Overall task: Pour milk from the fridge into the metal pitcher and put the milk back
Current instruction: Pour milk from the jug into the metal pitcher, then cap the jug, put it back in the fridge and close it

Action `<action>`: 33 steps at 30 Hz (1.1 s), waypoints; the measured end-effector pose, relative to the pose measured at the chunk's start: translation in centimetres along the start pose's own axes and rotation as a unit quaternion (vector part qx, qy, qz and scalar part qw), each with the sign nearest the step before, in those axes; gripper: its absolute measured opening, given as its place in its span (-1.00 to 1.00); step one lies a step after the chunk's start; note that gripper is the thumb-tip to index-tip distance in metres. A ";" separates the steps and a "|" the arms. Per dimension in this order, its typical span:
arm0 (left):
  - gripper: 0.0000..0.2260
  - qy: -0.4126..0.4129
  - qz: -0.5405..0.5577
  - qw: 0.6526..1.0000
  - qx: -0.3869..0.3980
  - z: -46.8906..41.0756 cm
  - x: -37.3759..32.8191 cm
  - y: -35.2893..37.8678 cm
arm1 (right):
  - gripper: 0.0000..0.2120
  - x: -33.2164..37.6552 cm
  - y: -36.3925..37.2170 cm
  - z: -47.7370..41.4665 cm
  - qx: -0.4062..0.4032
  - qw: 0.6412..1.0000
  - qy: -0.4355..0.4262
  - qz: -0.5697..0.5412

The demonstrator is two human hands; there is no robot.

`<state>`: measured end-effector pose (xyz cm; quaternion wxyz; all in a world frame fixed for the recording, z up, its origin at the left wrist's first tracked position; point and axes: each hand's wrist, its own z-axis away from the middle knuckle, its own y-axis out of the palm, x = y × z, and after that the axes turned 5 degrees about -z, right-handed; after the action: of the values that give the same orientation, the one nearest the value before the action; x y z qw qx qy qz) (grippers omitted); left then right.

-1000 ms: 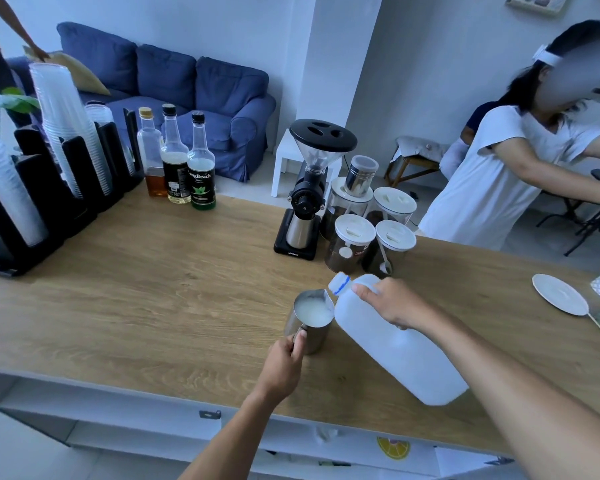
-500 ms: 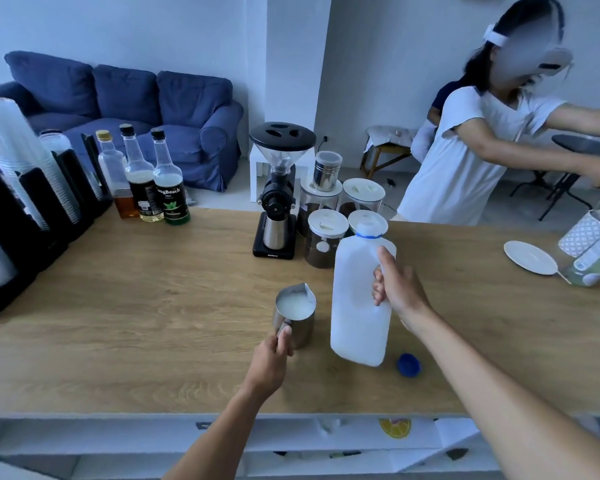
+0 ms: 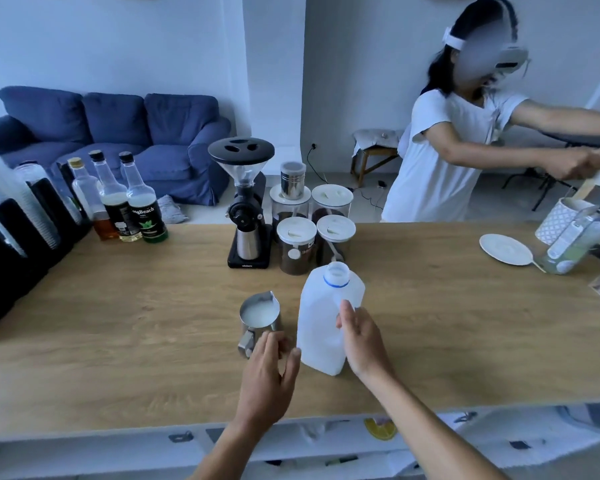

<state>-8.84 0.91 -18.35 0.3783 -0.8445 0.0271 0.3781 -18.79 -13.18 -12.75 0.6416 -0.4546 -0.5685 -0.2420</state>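
Metal pitcher (image 3: 260,315), round steel with a pointed spout, holds white milk near the rim; it stands on the wooden counter (image 3: 118,323) just beyond the left hand (image 3: 267,379), whose fingers are spread and grasp nothing; contact with the handle unclear. Milk jug (image 3: 321,327), squarish translucent white plastic, blue neck ring, uncapped, upright between the two hands; fill level unreadable. Right hand (image 3: 361,337) lies against its right side, fingers straight, not curled. Beyond: lidded jars (image 3: 296,247) of dark coffee.
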 end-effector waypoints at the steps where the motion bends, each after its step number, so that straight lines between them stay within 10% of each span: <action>1: -0.90 0.012 0.010 1.000 0.011 0.0 -1.0 0.3 | -0.45 0.0 -0.1 0.1 0.012 1.000 -0.009 0.002; 9: -0.62 -0.086 0.103 0.988 0.073 -0.5 -6.8 3.6 | -0.74 -6.6 -7.3 -1.3 -0.028 0.993 0.047 0.100; 15: -0.86 -0.210 0.208 0.953 0.068 -1.3 -9.3 4.2 | -0.32 -14.0 -9.8 -0.9 0.133 0.952 0.150 0.232; 27: -0.77 -0.204 0.149 0.958 0.135 -1.4 -10.1 4.7 | -0.54 -14.5 -7.2 -1.5 0.175 0.909 0.017 0.377; 33: -0.55 -0.209 0.140 0.963 0.099 -1.5 -9.0 3.5 | -0.76 -11.5 -10.5 -2.8 0.115 0.981 0.105 0.116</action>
<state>-15.46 -4.68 -13.96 0.4007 -0.6928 0.1028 0.5907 -28.75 -22.88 -20.27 0.7696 -0.4127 -0.4650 -0.1454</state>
